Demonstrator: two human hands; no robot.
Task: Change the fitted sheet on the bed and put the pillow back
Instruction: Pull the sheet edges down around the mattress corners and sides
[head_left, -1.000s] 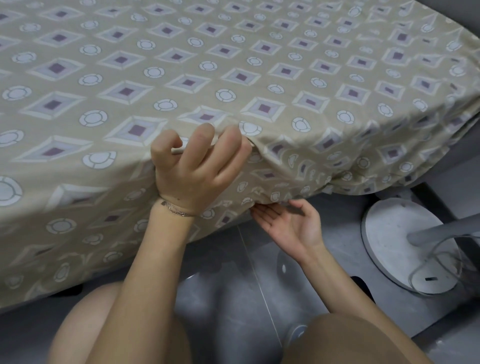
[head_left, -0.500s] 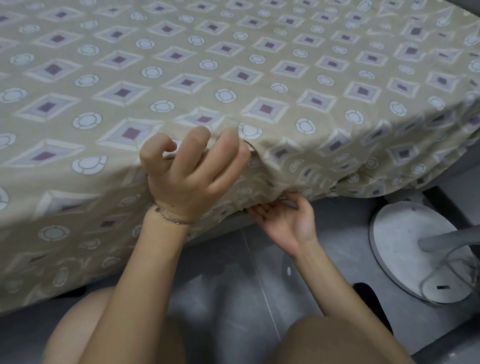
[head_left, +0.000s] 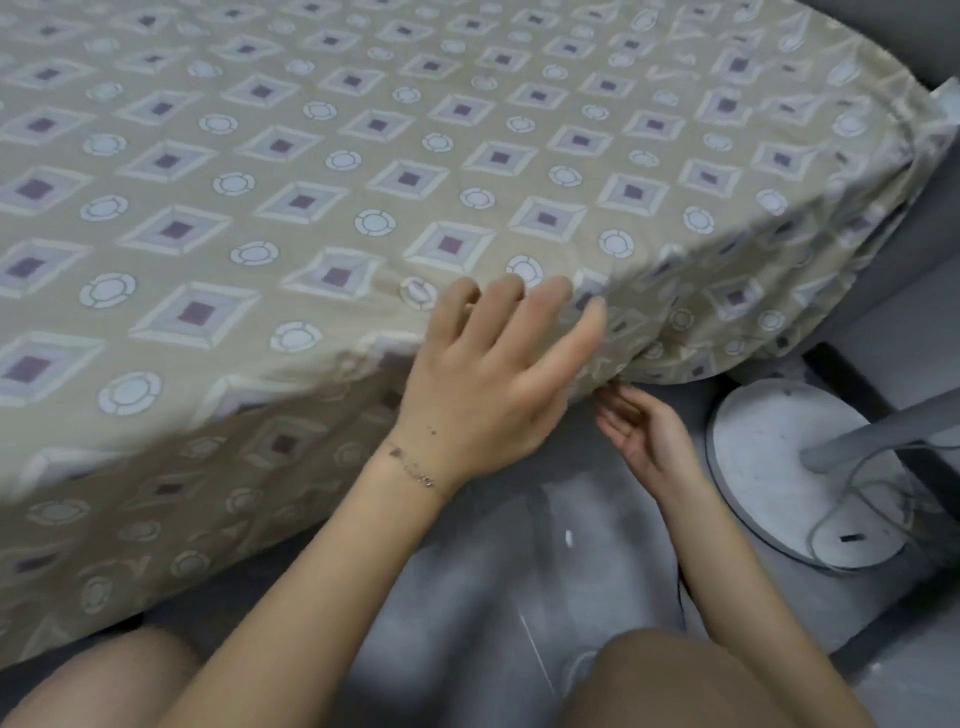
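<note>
Sheet (head_left: 363, 171), beige with squares and rings, lies stretched over the bed and hangs down its near side; the left hand (head_left: 498, 374), which a half-second ago curled into a fold at the bed's edge, has let go and now lies flat, fingers spread, on that edge. The right hand (head_left: 647, 434) stays palm-up under the overhang, fingertips (head_left: 610, 402) at the sheet's hem, pinching or not I cannot tell, so I judge this side nearly fitted, pillow not in view. No writing is legible on cloth, bracelet (head_left: 410, 467) or the fan base (head_left: 769, 467) on the floor (head_left: 467, 561).
</note>
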